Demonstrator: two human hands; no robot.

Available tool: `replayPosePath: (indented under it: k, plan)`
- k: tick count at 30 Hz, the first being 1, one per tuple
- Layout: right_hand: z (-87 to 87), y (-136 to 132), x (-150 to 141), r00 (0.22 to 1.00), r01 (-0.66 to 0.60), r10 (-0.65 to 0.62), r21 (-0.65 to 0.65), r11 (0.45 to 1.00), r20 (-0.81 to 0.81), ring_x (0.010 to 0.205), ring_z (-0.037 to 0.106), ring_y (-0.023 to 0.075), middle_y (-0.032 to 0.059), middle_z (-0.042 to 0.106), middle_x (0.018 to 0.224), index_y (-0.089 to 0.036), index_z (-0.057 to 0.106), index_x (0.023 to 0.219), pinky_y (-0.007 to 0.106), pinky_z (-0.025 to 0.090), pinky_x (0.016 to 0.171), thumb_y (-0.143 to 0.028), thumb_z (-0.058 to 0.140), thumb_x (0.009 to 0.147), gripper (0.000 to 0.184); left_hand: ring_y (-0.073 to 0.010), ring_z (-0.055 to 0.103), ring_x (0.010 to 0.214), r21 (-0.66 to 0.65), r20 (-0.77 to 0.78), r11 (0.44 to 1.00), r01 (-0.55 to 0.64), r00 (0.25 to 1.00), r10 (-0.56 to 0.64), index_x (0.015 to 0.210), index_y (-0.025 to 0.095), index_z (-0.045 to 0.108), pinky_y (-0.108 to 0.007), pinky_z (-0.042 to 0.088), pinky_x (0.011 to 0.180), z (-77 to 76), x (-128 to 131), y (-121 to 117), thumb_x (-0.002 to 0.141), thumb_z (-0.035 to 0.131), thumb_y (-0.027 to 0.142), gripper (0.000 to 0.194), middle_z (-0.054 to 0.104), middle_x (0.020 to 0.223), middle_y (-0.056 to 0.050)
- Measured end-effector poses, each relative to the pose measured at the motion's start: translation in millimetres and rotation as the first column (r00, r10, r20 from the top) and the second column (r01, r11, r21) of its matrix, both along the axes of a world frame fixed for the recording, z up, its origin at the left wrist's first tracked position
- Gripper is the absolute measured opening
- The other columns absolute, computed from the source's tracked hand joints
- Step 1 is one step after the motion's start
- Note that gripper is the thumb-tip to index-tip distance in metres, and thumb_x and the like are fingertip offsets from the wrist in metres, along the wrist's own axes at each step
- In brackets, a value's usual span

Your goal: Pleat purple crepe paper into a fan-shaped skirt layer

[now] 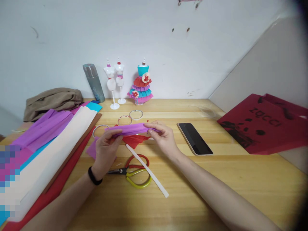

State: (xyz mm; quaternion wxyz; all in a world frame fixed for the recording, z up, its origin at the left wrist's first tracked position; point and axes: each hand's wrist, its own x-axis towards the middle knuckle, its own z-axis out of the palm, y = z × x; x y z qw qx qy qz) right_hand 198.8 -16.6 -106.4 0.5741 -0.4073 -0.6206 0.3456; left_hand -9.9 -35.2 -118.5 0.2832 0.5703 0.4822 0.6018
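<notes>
Both of my hands hold a folded strip of purple crepe paper [131, 129] level above the wooden table [216, 179]. My left hand [106, 149] pinches its left end and my right hand [162, 136] pinches its right end. Under the strip lie a crumpled piece of red crepe paper [134, 140] and a small purple scrap [91, 150]. Just in front of my hands lie scissors with red and yellow-green handles [134, 173] and a long white strip [148, 170].
Sheets of purple, cream, blue and red crepe paper [55, 144] cover the left side. Three clear rings [136, 114], two bare white mannequins [115, 81], a dressed mannequin [141, 85], a grey bottle [93, 81] and a brown cloth [53, 101] stand behind. A phone [194, 138] and red bag [262, 125] lie right.
</notes>
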Motion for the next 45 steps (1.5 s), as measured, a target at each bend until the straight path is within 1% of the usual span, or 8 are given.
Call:
replayPosePath:
  k: [8,14,16,19,23,30,36,45]
  plan:
    - [-1.9,-1.0,-1.9,0.998,0.055,-0.056,0.042,0.998,0.021,0.086,0.060,0.0190,0.0039,0.063,0.085,-0.026,0.076,0.089,0.037,0.048,0.081,-0.019,0.061,0.078,0.020,-0.0184,0.065,0.082,-0.023,0.014,1.000,-0.015,1.000,0.016,0.082,0.019,0.071,-0.034,0.052,0.081,-0.8,-0.4,-0.4,0.072,0.072,0.026,0.013,0.070,0.083,-0.003]
    - [-3.2,-0.5,-1.2,0.996,0.076,-0.079,0.072,0.994,0.044,0.085,0.061,0.0186,0.0039,0.065,0.086,-0.025,0.075,0.089,0.037,0.048,0.082,-0.019,0.061,0.078,0.019,-0.0176,0.064,0.079,0.008,0.000,1.000,-0.030,1.000,0.030,0.079,0.019,0.071,-0.033,0.053,0.077,0.9,0.5,-0.4,0.072,0.072,0.026,0.010,0.070,0.080,-0.002]
    - [-3.4,-0.6,-1.8,0.996,0.082,-0.084,0.050,0.995,0.025,0.083,0.061,0.0179,0.0034,0.066,0.085,-0.025,0.075,0.089,0.036,0.049,0.080,-0.019,0.062,0.076,0.019,-0.0173,0.064,0.077,0.018,-0.011,0.999,-0.049,0.999,0.050,0.077,0.020,0.070,-0.032,0.053,0.075,2.7,0.8,-0.4,0.071,0.072,0.025,0.008,0.070,0.078,-0.001]
    - [-3.1,-0.7,-2.4,0.996,0.075,-0.076,-0.036,0.997,-0.042,0.078,0.061,0.0168,0.0029,0.066,0.082,-0.023,0.075,0.086,0.032,0.049,0.073,-0.021,0.066,0.072,0.017,-0.0177,0.065,0.077,0.027,0.005,0.998,-0.060,0.998,0.060,0.076,0.020,0.069,-0.033,0.053,0.075,6.9,1.8,-0.8,0.070,0.071,0.024,0.007,0.070,0.079,-0.001]
    - [-0.1,-1.1,-1.2,0.992,0.009,-0.026,-0.134,0.991,-0.125,0.077,0.063,0.0163,0.0024,0.069,0.085,-0.023,0.075,0.088,0.030,0.050,0.070,-0.022,0.071,0.067,0.022,-0.0185,0.065,0.078,0.019,0.026,0.998,-0.058,0.998,0.057,0.076,0.020,0.069,-0.034,0.054,0.076,11.9,2.6,-1.9,0.070,0.071,0.025,0.009,0.070,0.079,-0.002]
    - [5.2,-1.5,0.3,0.997,-0.040,0.030,-0.129,0.991,-0.077,0.082,0.065,0.0178,0.0025,0.071,0.090,-0.024,0.075,0.094,0.032,0.052,0.076,-0.022,0.074,0.064,0.030,-0.0175,0.064,0.076,0.047,-0.005,0.998,-0.034,0.999,0.034,0.076,0.020,0.070,-0.032,0.054,0.074,9.0,-0.5,-0.4,0.070,0.072,0.024,0.008,0.070,0.077,-0.001]
    - [4.9,-1.7,-1.0,0.987,-0.094,0.072,-0.144,0.985,-0.146,0.086,0.068,0.0194,0.0037,0.074,0.095,-0.024,0.075,0.089,0.034,0.052,0.081,-0.022,0.076,0.062,0.027,-0.0174,0.065,0.075,0.059,-0.014,0.998,-0.009,1.000,0.010,0.076,0.021,0.070,-0.032,0.054,0.073,7.5,-1.7,-0.1,0.071,0.072,0.024,0.006,0.070,0.076,-0.001]
    - [1.0,-1.3,-3.1,0.979,-0.045,0.002,-0.208,0.977,-0.202,0.078,0.069,0.0192,0.0047,0.076,0.088,-0.022,0.076,0.080,0.033,0.053,0.073,-0.024,0.079,0.060,0.021,-0.0173,0.066,0.076,-0.033,0.070,0.999,0.009,0.998,-0.006,0.076,0.019,0.071,-0.031,0.054,0.074,8.2,1.5,-0.1,0.068,0.073,0.024,0.009,0.071,0.078,-0.002]
